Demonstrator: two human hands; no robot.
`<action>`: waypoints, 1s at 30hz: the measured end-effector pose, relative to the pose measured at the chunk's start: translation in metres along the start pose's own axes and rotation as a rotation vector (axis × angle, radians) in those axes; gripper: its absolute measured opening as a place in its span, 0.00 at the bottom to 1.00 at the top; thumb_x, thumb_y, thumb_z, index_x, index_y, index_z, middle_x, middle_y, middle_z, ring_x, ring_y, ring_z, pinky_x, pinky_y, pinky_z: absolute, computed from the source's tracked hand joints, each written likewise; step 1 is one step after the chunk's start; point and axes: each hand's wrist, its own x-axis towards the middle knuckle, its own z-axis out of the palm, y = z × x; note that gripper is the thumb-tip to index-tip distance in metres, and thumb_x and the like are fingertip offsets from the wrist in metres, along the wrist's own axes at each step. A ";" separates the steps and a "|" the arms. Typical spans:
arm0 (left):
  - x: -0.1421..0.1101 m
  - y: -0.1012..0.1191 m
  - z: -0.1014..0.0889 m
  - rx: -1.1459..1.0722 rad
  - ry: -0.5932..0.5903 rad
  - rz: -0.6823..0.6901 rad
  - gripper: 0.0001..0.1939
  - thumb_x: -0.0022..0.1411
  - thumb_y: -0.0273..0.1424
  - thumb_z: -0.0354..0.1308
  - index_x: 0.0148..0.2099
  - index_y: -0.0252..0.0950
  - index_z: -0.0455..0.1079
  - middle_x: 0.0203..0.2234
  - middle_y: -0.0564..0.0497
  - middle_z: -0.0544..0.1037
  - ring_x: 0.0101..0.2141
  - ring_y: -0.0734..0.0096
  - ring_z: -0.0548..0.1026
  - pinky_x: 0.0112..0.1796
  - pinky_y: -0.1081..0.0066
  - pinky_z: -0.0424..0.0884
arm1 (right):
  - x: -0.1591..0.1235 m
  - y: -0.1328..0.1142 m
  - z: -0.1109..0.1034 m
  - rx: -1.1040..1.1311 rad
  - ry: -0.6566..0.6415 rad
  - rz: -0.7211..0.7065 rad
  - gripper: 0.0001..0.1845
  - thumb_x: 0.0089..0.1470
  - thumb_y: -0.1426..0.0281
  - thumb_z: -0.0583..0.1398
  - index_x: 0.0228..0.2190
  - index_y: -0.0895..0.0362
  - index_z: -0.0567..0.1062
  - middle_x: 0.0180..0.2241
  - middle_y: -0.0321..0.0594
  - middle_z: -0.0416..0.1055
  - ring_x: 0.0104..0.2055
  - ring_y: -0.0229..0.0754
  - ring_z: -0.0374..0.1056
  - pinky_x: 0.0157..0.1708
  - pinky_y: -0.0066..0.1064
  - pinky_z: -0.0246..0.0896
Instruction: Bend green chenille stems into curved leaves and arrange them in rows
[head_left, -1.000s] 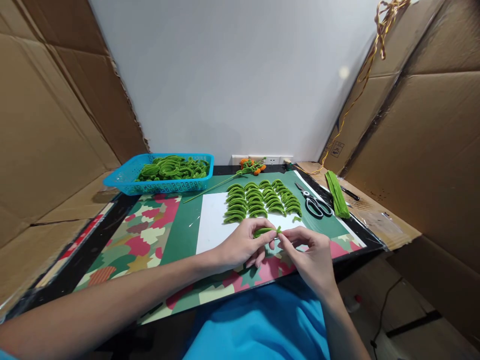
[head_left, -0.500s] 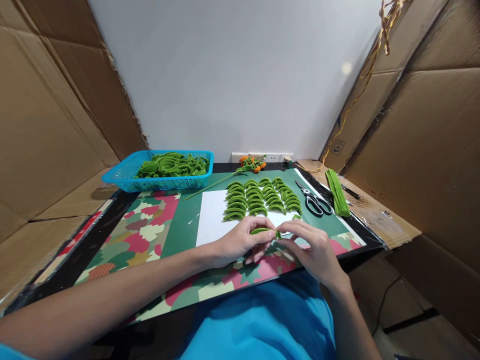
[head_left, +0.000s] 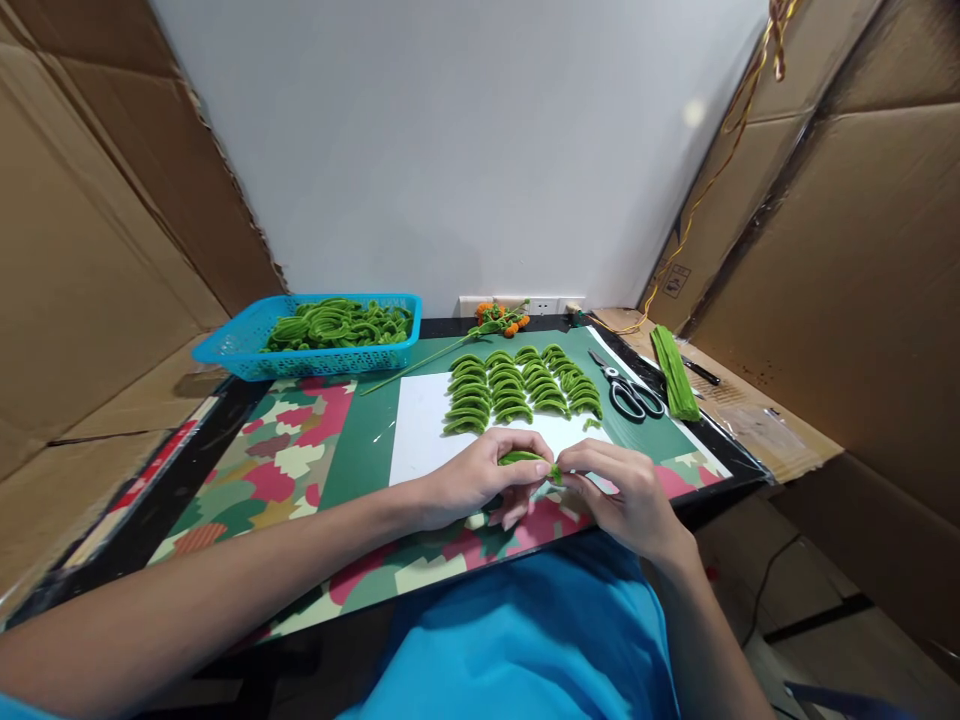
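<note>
A curved green pipe-cleaner piece [head_left: 519,457] is pinched between the thumb and fingers of my left hand [head_left: 499,478]. At its right end, my right hand [head_left: 619,490] is closed on the tip, where a small green tuft shows between the fingertips. Both hands are close together over the near edge of the table. Just beyond them, several curved green pipe-cleaner leaves [head_left: 510,385] lie in columns on a white sheet [head_left: 420,425]. A short green scrap [head_left: 592,424] rests near the front of the right column.
Black-handled scissors [head_left: 634,398] lie right of the leaves, beside a bundle of straight green pipe cleaners [head_left: 675,375] and a black pen-like tool [head_left: 700,370]. A blue basket [head_left: 247,350] of green pieces stands back left. An orange-flowered stem [head_left: 495,320] lies near the wall.
My right fingertips have closed in on the right end of the green piece. My left hand keeps its hold, and the view has shifted slightly.
</note>
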 end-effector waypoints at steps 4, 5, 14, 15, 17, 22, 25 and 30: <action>0.000 -0.002 -0.002 -0.027 0.002 0.001 0.16 0.70 0.43 0.66 0.43 0.35 0.71 0.22 0.57 0.72 0.16 0.77 0.69 0.19 0.78 0.62 | -0.002 0.000 0.003 -0.025 0.051 -0.020 0.09 0.69 0.77 0.60 0.47 0.53 0.76 0.41 0.42 0.80 0.43 0.44 0.77 0.43 0.32 0.71; 0.000 -0.002 -0.003 -0.026 -0.003 -0.001 0.16 0.70 0.44 0.66 0.44 0.35 0.71 0.21 0.58 0.72 0.16 0.78 0.69 0.19 0.78 0.61 | -0.002 0.000 0.004 -0.034 0.058 -0.030 0.10 0.69 0.78 0.60 0.48 0.53 0.76 0.42 0.43 0.80 0.44 0.44 0.78 0.43 0.32 0.71; -0.001 0.000 -0.001 0.033 0.033 0.028 0.16 0.71 0.43 0.65 0.40 0.36 0.69 0.17 0.59 0.70 0.15 0.79 0.67 0.17 0.80 0.59 | -0.002 -0.013 0.020 0.027 0.152 0.158 0.07 0.70 0.74 0.60 0.37 0.53 0.74 0.34 0.38 0.77 0.33 0.41 0.75 0.34 0.31 0.68; -0.001 0.001 0.000 0.042 0.048 0.035 0.16 0.71 0.43 0.65 0.40 0.36 0.69 0.17 0.59 0.71 0.15 0.79 0.67 0.18 0.80 0.60 | -0.002 -0.016 0.022 0.070 0.164 0.219 0.07 0.70 0.73 0.60 0.37 0.53 0.74 0.33 0.37 0.77 0.32 0.40 0.74 0.33 0.30 0.67; -0.001 0.001 0.000 0.032 0.066 0.047 0.16 0.72 0.43 0.65 0.40 0.35 0.70 0.16 0.59 0.71 0.15 0.79 0.66 0.18 0.80 0.60 | -0.001 -0.021 0.024 0.148 0.193 0.297 0.05 0.70 0.71 0.60 0.38 0.53 0.75 0.33 0.37 0.77 0.33 0.40 0.75 0.34 0.30 0.68; 0.002 0.000 -0.001 -0.089 0.027 0.020 0.17 0.69 0.43 0.68 0.40 0.35 0.71 0.21 0.58 0.71 0.16 0.79 0.69 0.18 0.80 0.63 | 0.002 -0.025 0.022 0.187 0.118 0.326 0.05 0.73 0.68 0.57 0.44 0.53 0.73 0.39 0.39 0.76 0.39 0.42 0.75 0.40 0.32 0.68; 0.003 -0.001 -0.002 -0.092 0.014 0.005 0.17 0.69 0.44 0.68 0.42 0.34 0.72 0.22 0.58 0.71 0.17 0.80 0.68 0.18 0.80 0.63 | 0.003 -0.025 0.021 0.091 0.086 0.297 0.06 0.74 0.66 0.55 0.43 0.53 0.71 0.37 0.38 0.74 0.37 0.41 0.72 0.38 0.31 0.64; 0.000 0.000 -0.003 -0.048 0.014 -0.011 0.18 0.69 0.44 0.68 0.42 0.35 0.71 0.21 0.59 0.70 0.17 0.81 0.67 0.19 0.80 0.60 | 0.005 -0.026 0.026 -0.009 0.052 0.279 0.12 0.77 0.67 0.51 0.39 0.53 0.71 0.35 0.38 0.72 0.36 0.42 0.68 0.37 0.32 0.59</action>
